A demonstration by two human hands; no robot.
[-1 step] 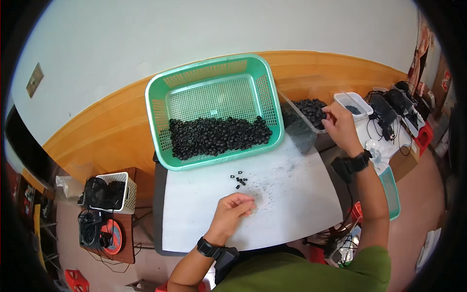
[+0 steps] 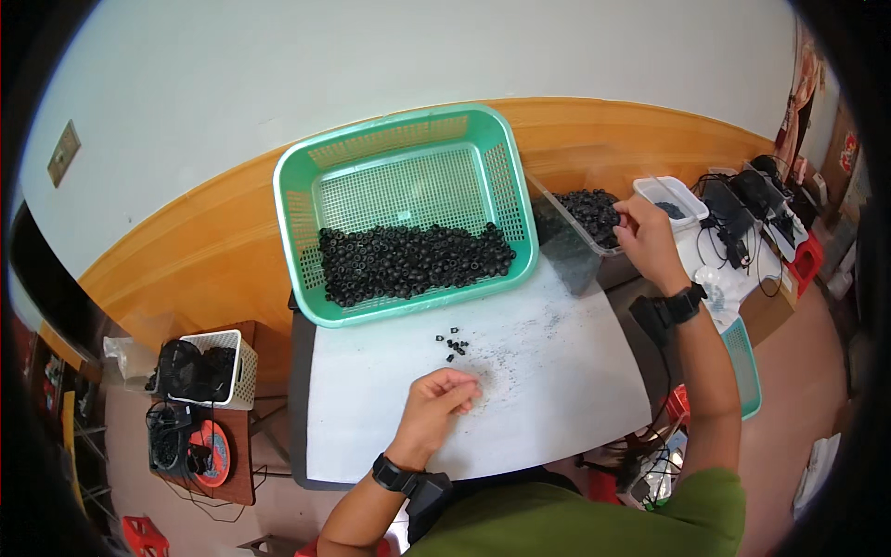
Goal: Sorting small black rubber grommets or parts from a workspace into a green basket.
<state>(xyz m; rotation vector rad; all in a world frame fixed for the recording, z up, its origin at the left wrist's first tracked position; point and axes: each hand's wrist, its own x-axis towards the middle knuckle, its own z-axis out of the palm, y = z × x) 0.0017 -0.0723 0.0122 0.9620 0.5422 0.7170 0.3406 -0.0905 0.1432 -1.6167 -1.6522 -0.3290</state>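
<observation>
My left hand [image 2: 434,410] is over the white table covering, its fingers curled and the thumb pressed to them. Whatever it may hold is too small or hidden to make out. Just beyond it lie several small black ring-like parts [image 2: 457,349] beside a scatter of dark crumbs. At the right, my right hand [image 2: 648,239] is closed in a pinch at the near right edge of a clear plastic bin [image 2: 574,255] heaped with black parts [image 2: 590,212]. Its fingertips hide what is between them. A green mesh basket [image 2: 299,304] holds a large pile of similar black ring parts [image 2: 408,265].
Past my right hand stands a white tub [image 2: 670,200] with small dark pieces, near tangled black cables [image 2: 729,223]. A green basket [image 2: 741,367] is low at the right. On the left, a brown stool [image 2: 243,464] carries a white basket [image 2: 245,373] and a red plate [image 2: 215,455].
</observation>
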